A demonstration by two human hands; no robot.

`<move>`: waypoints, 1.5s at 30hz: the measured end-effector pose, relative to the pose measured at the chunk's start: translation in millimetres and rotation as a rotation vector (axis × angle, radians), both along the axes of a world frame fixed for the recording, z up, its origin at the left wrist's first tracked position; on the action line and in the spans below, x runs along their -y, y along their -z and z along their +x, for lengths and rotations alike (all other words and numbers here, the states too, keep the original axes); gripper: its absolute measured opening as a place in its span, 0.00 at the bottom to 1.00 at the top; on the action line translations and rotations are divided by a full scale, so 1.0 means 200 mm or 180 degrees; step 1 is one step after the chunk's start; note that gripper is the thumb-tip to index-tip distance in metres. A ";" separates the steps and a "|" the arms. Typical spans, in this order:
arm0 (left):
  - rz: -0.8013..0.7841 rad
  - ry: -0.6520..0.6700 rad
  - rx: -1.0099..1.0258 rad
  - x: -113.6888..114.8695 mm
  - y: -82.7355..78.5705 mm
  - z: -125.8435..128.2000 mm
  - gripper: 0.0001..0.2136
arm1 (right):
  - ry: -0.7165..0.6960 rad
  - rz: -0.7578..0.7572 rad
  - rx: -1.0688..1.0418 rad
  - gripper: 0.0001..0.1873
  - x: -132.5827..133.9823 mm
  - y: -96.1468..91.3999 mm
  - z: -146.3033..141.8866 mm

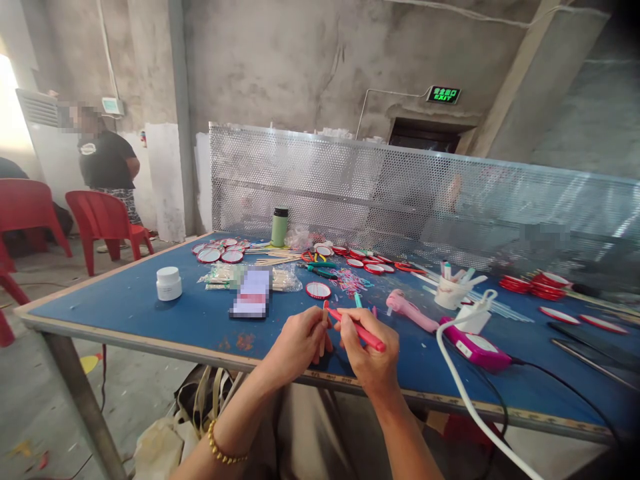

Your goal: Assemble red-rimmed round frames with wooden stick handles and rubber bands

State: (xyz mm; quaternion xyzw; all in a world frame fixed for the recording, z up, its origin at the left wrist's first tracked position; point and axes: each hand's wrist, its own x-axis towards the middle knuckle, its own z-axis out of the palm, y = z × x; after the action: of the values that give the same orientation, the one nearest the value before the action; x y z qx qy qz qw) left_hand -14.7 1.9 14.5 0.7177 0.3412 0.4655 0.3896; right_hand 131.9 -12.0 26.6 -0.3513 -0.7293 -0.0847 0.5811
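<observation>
My right hand (pixel 369 352) grips a red pen-like tool (pixel 361 331), its tip pointing left toward my left hand. My left hand (pixel 300 341) is closed in a pinch on a small item at the tool's tip; I cannot make out what it is. Both hands hover over the near edge of the blue table (pixel 125 303). A round red-rimmed disc (pixel 318 290) lies just beyond them, beside a heap of coloured rubber bands (pixel 351 280).
A pink glue gun (pixel 411 311), a magenta device (pixel 475 347) with a white cable, a white jar (pixel 169 283), a green flask (pixel 279 227), bagged sticks and more red discs lie on the table. A perforated metal screen (pixel 400 193) backs it. A person stands by red chairs (pixel 105 223) at left.
</observation>
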 end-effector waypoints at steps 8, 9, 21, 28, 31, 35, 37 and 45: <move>0.0022 -0.0038 -0.0033 0.01 -0.01 0.00 0.13 | -0.0046 -0.0007 0.0041 0.09 0.00 -0.01 -0.01; 0.0022 -0.0041 -0.0033 0.00 -0.01 0.00 0.13 | -0.0045 -0.0008 0.0041 0.09 0.00 -0.01 -0.01; -0.0050 -0.0044 -0.0015 0.01 -0.02 0.00 0.13 | -0.0038 -0.0019 0.0018 0.09 0.01 -0.01 -0.01; -0.0042 -0.0022 0.0019 0.00 0.00 0.00 0.12 | 0.0068 0.0071 -0.0045 0.09 0.00 0.00 0.00; -0.0063 -0.0002 0.0054 0.00 0.00 0.00 0.11 | 0.0137 0.0126 -0.0081 0.09 0.00 0.00 0.00; -0.0062 0.0026 0.0074 0.00 0.00 0.00 0.10 | 0.0106 0.0097 -0.0060 0.09 0.01 0.00 0.00; -0.0033 0.0028 0.0077 0.00 0.01 0.00 0.11 | 0.0080 0.0071 -0.0026 0.09 0.01 -0.01 0.00; -0.0052 0.0001 0.0034 0.00 0.00 0.00 0.10 | 0.0030 0.0060 0.0032 0.09 0.01 -0.02 -0.01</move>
State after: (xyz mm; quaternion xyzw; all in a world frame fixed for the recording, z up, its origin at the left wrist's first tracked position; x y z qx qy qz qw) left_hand -14.3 0.9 14.7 0.7120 0.3428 0.4665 0.3974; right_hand 130.0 -13.7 29.7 -0.3487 -0.7297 -0.0962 0.5803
